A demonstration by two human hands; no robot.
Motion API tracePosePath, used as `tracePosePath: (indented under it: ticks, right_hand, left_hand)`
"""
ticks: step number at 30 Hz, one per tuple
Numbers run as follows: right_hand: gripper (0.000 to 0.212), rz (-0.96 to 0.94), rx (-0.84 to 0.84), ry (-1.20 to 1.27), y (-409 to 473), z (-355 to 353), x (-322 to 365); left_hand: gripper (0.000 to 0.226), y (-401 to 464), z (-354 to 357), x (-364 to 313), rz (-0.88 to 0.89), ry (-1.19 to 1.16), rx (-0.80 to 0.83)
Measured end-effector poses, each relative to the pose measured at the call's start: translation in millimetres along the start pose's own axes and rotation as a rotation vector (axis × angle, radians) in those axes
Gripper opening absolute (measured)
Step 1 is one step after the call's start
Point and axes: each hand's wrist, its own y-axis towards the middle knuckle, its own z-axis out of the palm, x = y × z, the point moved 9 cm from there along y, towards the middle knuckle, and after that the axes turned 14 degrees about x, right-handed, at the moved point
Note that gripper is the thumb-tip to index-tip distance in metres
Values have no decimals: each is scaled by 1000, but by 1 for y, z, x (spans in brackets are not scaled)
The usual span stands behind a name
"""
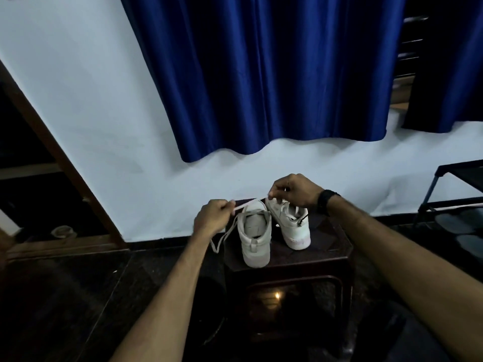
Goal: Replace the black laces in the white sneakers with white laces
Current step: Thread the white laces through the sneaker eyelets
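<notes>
Dark counter (337, 244) carries 2 white sneakers, the left sneaker (254, 239) and the right sneaker (292, 226), heels toward the person. White lace (247, 204) is stretched taut btwn hands above them, w/ slack hanging off the left sneaker. Left hand (211, 218) and right hand (295, 190) each pinch it; best to keep it flat, untwisted, and even the ends before threading.

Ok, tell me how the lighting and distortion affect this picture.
Head view: dim overall, the stool and floor nearly black; the white sneakers and wall stay readable; a small glare spot shows under the stool; wide-angle bending curves the blue curtain and door frame.
</notes>
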Motion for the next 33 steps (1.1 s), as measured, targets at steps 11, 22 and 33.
tracePosePath:
  ticks: [11, 22, 33]
  right_hand:
    - [17, 74, -220, -28, 22, 26, 9]
    - [35, 571, -164, -4, 32, 88, -52]
    - [22, 577, -330, 526, 25, 126, -75]
  left_hand:
    - [30, 12, 41, -40, 94, -352, 196]
    - [16, 37, 47, -15, 38, -3, -69]
    - [24, 29, 68, 6, 34, 126, -128]
